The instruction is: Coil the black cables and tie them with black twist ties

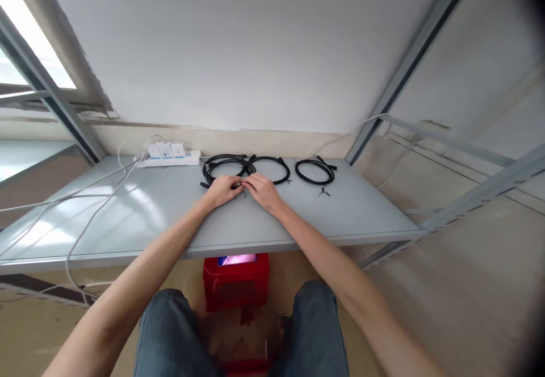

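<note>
My left hand (pixel 224 190) and my right hand (pixel 263 190) meet fingertip to fingertip at the near edge of a coiled black cable (pixel 221 157) on the grey shelf. Left fingers are closed on a dark stretch of that cable. The right fingers are pinched; what sits between them is too small to make out. A thin black tie end (pixel 244 193) pokes out just below the fingertips. Right of my hands lies a second black cable coil (pixel 284 164), partly covered by the right hand. Farther right rests a third coil (pixel 315 181), with a loose black twist tie (pixel 324 192) in front.
A white power strip (pixel 170 161) with white plug-in adapters stands at the back left. White cords (pixel 100 209) trail across the shelf's left side (pixel 140 235) and over its front edge. Metal posts (pixel 370 130) rise at both ends. Below is a red stool (pixel 236 286) bearing a lit screen.
</note>
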